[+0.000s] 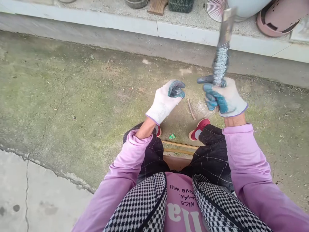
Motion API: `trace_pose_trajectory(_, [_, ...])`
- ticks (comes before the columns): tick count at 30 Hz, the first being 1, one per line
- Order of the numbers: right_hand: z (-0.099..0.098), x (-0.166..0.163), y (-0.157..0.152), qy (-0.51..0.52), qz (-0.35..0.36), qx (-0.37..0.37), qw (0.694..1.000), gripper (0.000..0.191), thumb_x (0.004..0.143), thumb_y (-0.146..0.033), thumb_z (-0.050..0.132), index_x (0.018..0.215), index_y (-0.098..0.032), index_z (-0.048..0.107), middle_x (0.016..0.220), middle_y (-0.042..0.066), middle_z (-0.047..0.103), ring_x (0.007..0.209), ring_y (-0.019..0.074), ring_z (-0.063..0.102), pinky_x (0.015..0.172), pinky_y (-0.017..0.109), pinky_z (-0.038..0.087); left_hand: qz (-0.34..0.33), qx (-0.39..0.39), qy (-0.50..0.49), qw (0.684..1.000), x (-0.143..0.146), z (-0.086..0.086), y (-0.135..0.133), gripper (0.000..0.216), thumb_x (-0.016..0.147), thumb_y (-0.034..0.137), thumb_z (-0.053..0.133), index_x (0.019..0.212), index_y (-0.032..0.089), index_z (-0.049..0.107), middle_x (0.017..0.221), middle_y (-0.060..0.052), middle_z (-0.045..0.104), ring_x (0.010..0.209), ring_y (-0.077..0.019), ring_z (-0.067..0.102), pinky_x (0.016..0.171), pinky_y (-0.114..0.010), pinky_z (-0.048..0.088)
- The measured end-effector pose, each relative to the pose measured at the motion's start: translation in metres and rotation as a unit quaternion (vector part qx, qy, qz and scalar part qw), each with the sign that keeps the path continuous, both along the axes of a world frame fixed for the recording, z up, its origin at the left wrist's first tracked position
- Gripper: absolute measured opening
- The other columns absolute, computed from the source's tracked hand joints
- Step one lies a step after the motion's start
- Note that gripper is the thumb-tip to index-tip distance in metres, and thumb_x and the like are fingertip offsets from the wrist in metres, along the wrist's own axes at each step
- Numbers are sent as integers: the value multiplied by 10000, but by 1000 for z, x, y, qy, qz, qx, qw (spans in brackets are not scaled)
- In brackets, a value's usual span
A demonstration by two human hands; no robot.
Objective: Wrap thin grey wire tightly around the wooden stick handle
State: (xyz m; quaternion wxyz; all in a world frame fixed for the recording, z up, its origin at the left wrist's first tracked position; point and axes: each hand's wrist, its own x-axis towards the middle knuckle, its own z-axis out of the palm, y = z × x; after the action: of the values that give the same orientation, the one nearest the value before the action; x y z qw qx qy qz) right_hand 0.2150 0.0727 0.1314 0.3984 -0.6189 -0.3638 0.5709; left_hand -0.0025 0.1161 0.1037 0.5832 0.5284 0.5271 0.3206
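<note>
I sit on a low stool with both hands raised in white gloves with blue-grey palms. My right hand [223, 96] is wrapped round the lower end of a grey stick wound with thin wire [221, 61], which points up and away. My left hand [169, 98] is closed in a pinch a short way to its left, gripping what looks like a bit of thin wire [177, 92]. A small twig [191, 109] lies on the ground between my red shoes [199, 129].
Mossy concrete ground [72, 96] stretches ahead to a raised ledge [145, 27]. On the ledge stand a pink plastic pot [280, 17], a white basket [214, 9], a dark green container [181, 4] and a wooden piece [156, 6]. A green scrap [172, 136] lies near my feet.
</note>
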Motion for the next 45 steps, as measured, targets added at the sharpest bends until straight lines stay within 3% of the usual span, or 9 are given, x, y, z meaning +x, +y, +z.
trace_pose_trajectory(5, [-10, -27, 0, -74, 72, -14, 995, 582, 666, -663, 1031, 1043, -290, 793, 641, -45, 575, 496, 131, 437, 419, 303, 405, -18, 68, 62, 996, 1, 1, -8, 503, 782, 59, 795, 1251, 236, 749, 1136, -43, 844, 1148, -220, 793, 1037, -292, 624])
trace_pose_trajectory(10, [-15, -36, -1, -105, 57, -11, 993, 562, 687, -688, 1028, 938, -293, 717, 669, -22, 575, 541, 147, 476, 449, 304, 404, -44, 71, 84, 993, 2, 1, -11, 591, 800, 64, 819, 1357, 240, 729, 1216, -74, 834, 1250, -287, 793, 1116, -341, 611])
trace_pose_trajectory(13, [-12, -39, -1, -78, 41, -19, 996, 553, 709, -696, 1002, 870, -290, 663, 646, -19, 543, 531, 150, 449, 454, 322, 400, -63, 42, 24, 997, 0, 3, -11, 599, 776, 52, 836, 1342, 227, 747, 1243, -75, 842, 1300, -273, 783, 1130, -320, 610])
trace_pose_trajectory(15, [-10, -38, -1, -56, 22, -30, 998, 566, 728, -726, 974, 864, -289, 640, 629, -29, 508, 512, 146, 429, 455, 331, 400, -92, 3, -54, 994, -5, 6, -10, 611, 770, 82, 868, 1355, 213, 752, 1264, -71, 850, 1230, -237, 806, 1084, -305, 633])
trace_pose_trajectory(18, [-10, -32, 0, -28, 6, -22, 999, 634, 684, -786, 984, 884, -287, 649, 600, -52, 465, 489, 138, 408, 445, 328, 396, -101, -79, -125, 984, -12, 13, -6, 508, 873, 229, 865, 1368, 185, 758, 1096, -62, 866, 945, -175, 832, 880, -284, 669])
trace_pose_trajectory(25, [-12, -27, 0, -41, 16, -11, 999, 548, 718, -727, 958, 886, -291, 672, 612, -33, 473, 507, 163, 446, 458, 353, 431, -21, -140, -86, 986, -3, 16, -2, 244, 992, 347, 830, 1141, 163, 772, 752, 11, 764, 614, -86, 689, 614, -187, 566])
trace_pose_trajectory(31, [-10, -29, 1, -61, 29, -20, 997, 456, 757, -624, 939, 868, -288, 650, 661, -12, 528, 532, 159, 461, 473, 337, 433, -3, -153, -63, 986, 4, 14, -8, 179, 981, 329, 849, 1048, 190, 757, 661, 48, 665, 568, -72, 595, 549, -177, 490])
trace_pose_trajectory(39, [-8, -27, 0, -22, 52, -46, 997, 353, 741, -458, 942, 823, -257, 663, 583, -30, 510, 482, 120, 433, 396, 272, 400, 41, -79, -89, 992, -7, 4, 0, 147, 1008, 308, 784, 938, 192, 727, 768, 7, 724, 607, -84, 641, 566, -221, 499])
trace_pose_trajectory(45, [-14, -30, 1, 53, -12, -1, 999, 381, 707, -463, 984, 841, -235, 710, 541, -62, 476, 434, 90, 374, 344, 244, 341, 19, -41, -76, 996, -8, -4, 2, 230, 998, 381, 816, 926, 191, 708, 755, 7, 733, 591, -83, 635, 551, -207, 508])
